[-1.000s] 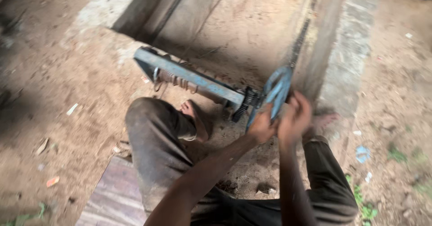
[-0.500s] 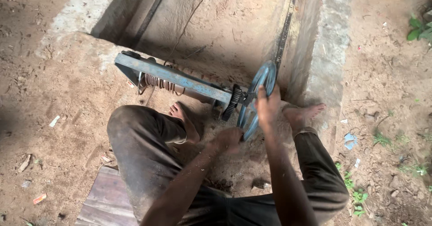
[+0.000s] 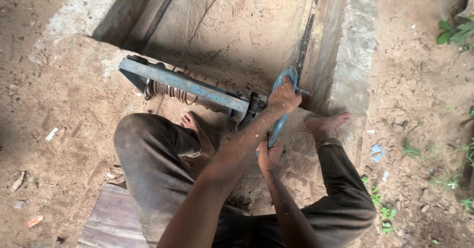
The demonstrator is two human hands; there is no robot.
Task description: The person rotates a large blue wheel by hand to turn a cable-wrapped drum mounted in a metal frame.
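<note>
While the person sits low on a wooden board (image 3: pixel 111 218) with knees spread, both hands are clamped on the blue crank wheel (image 3: pixel 282 104) of a hand winch. The left hand (image 3: pixel 284 97) is closed tight around the upper part of the wheel's rim, fingers wrapped over it. The right hand (image 3: pixel 269 156) grips the lower end of the same wheel, fingers curled around the blue metal, though how fully they close I cannot tell from here.

The wheel stands almost edge-on, just beside a dark toothed gear (image 3: pixel 252 109), which sits on its left. Further left of the wheel runs the winch's blue steel frame bar (image 3: pixel 182 82), slanting up and away, with a drum of coiled wire (image 3: pixel 170 91) tucked under it. A thin wire (image 3: pixel 197 28) leads from the drum area up into the sandy trench (image 3: pixel 247 30) beyond the wheel. To the right of the wheel a concrete kerb (image 3: pixel 358 45) borders the trench, and a dark metal strip (image 3: pixel 307 35) runs along its inner face.

The person's bare left foot (image 3: pixel 192 127) rests on the sand below the frame, left of the wheel; the bare right foot (image 3: pixel 326 124) is planted just right of the wheel, against the kerb. Green weeds (image 3: pixel 456 30) grow well to the right.
</note>
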